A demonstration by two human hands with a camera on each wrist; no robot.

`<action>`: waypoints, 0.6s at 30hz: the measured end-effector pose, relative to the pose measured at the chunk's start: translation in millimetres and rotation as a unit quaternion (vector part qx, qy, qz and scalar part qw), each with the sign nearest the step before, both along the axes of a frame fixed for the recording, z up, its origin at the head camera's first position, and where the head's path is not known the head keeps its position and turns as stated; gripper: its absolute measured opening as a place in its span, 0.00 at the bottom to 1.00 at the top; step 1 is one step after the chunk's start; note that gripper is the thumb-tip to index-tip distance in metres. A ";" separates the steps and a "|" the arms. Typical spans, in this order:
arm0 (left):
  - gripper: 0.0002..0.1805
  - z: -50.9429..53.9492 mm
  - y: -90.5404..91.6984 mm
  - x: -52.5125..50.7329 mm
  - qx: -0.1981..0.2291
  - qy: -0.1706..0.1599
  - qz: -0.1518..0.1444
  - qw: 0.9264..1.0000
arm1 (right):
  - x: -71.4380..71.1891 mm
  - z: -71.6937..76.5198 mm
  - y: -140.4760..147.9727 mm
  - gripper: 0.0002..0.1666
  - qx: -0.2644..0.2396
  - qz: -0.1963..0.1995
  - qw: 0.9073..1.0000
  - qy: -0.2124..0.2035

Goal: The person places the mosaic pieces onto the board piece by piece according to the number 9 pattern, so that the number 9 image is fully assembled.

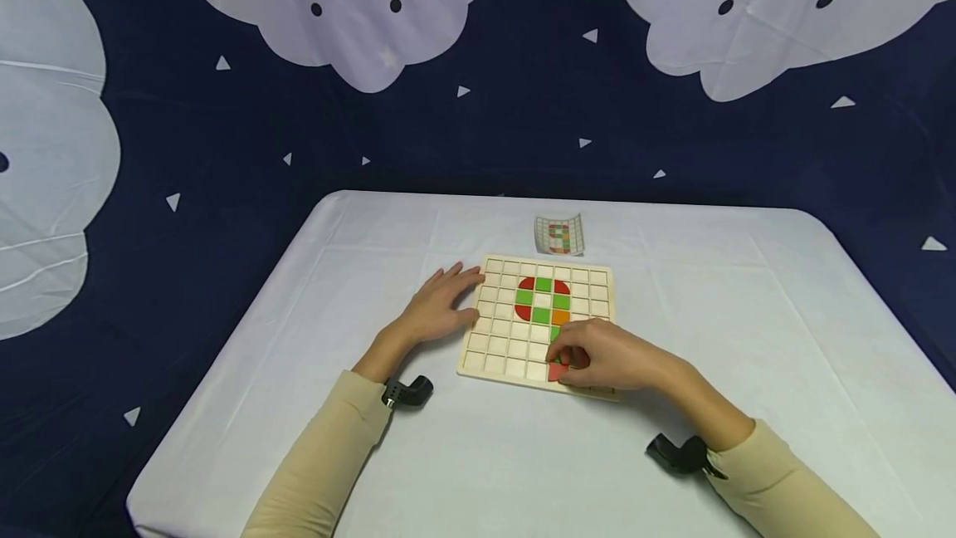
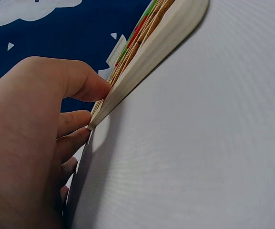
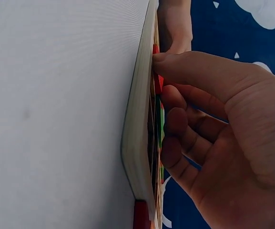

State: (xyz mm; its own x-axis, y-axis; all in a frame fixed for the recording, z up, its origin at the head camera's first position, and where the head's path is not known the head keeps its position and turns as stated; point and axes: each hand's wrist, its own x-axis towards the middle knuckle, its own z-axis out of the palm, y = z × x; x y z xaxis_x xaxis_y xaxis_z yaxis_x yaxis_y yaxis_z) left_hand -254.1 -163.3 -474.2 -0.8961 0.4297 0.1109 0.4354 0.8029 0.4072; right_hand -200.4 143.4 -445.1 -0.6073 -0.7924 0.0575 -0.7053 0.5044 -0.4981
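Observation:
A wooden grid board (image 1: 493,347) lies on the table, holding red, green and orange tiles in a ring with a tail running down. My left hand (image 1: 442,303) rests at its left edge, thumb and fingertips touching the rim, fingers loosely extended. Over the lower right of the board, my right hand (image 1: 616,353) pinches a red tile (image 1: 557,372) at the bottom row. In the right wrist view the thumb presses that red tile (image 3: 157,83) near the front rim. The right hand hides part of the tail and the board's lower right corner.
A small curled pattern card (image 1: 558,235) lies behind the board. Another red piece (image 3: 140,214) shows beside the board's corner in the right wrist view. A white cloth (image 1: 358,272) covers the table, with a dark blue cloud-print curtain (image 1: 523,139) behind it.

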 end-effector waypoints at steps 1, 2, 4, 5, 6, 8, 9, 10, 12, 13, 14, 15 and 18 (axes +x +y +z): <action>0.35 0.0 -0.1 0.0 0.000 0.000 0.000 1.000 | 0.1 0.1 -0.1 0.07 0.002 -0.001 1.000 0.001; 0.35 0.2 -0.1 0.2 0.000 -0.001 0.000 1.000 | 0.3 0.2 -0.2 0.07 0.003 -0.001 1.000 0.002; 0.35 0.4 0.0 0.2 -0.001 -0.001 0.001 1.000 | 0.3 0.1 -0.2 0.06 0.004 0.000 1.000 0.005; 0.35 0.5 0.1 0.2 -0.001 -0.002 0.001 1.000 | 0.4 0.1 -0.2 0.07 0.004 0.001 1.000 0.005; 0.35 0.5 0.1 0.3 -0.001 -0.002 0.001 1.000 | 0.5 0.1 -0.1 0.07 0.004 0.002 1.000 0.006; 0.35 0.7 0.3 0.4 -0.001 -0.002 0.002 1.000 | 0.5 0.0 0.0 0.07 0.003 0.004 1.000 0.007; 0.35 0.6 0.4 0.4 0.000 -0.002 0.002 1.000 | 0.5 0.1 0.1 0.07 0.003 0.005 1.000 0.007; 0.35 0.7 0.4 0.3 0.000 -0.003 0.002 1.000 | 0.6 0.1 0.2 0.08 0.003 0.005 1.000 0.006; 0.35 0.6 0.5 0.1 -0.001 -0.003 0.002 1.000 | 0.5 0.2 0.3 0.08 0.004 0.005 1.000 0.005; 0.35 0.5 0.5 0.1 -0.001 -0.003 0.002 1.000 | 0.4 0.2 0.3 0.08 0.005 0.004 1.000 0.005; 0.35 0.5 0.4 0.1 -0.001 -0.003 0.002 1.000 | 0.4 0.3 0.2 0.08 0.005 0.004 1.000 0.004; 0.35 0.5 0.4 0.1 -0.001 -0.003 0.002 1.000 | 0.3 0.3 0.2 0.08 0.006 0.004 1.000 0.004; 0.35 0.5 0.5 0.1 -0.001 -0.002 0.002 1.000 | 0.2 0.3 0.1 0.08 0.006 0.003 1.000 0.006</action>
State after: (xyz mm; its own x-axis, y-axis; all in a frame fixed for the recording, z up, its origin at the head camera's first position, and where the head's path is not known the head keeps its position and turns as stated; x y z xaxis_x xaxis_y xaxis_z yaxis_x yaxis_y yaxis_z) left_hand -254.0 -162.9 -473.7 -0.8980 0.4271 0.1061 0.4310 0.8046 0.4085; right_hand -200.2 143.6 -444.7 -0.6017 -0.7968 0.0549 -0.7145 0.5063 -0.4828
